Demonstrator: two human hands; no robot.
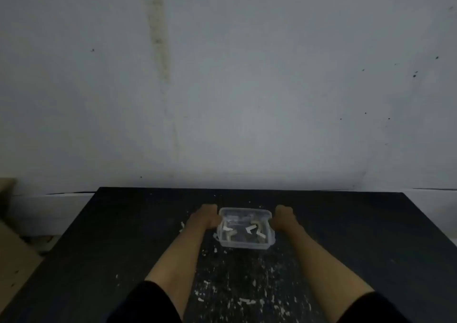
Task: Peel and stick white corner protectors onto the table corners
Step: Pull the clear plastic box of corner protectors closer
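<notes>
While the clear box (244, 244) sits near the middle of the black tabletop (346, 236), the left hand (207, 215) holds its wall at 9 o'clock and the right hand (284, 216) holds it at 3 o'clock. The fingers are curled in against the plastic, though blur hides how far they wrap. The white protectors (250, 229) lie loose inside the box. White scraps (243, 300) litter the tabletop at 6 o'clock from the box. A grey wall (247, 75) stands at 12 o'clock, and cardboard (14, 260) lies off the tabletop at 9 o'clock.
</notes>
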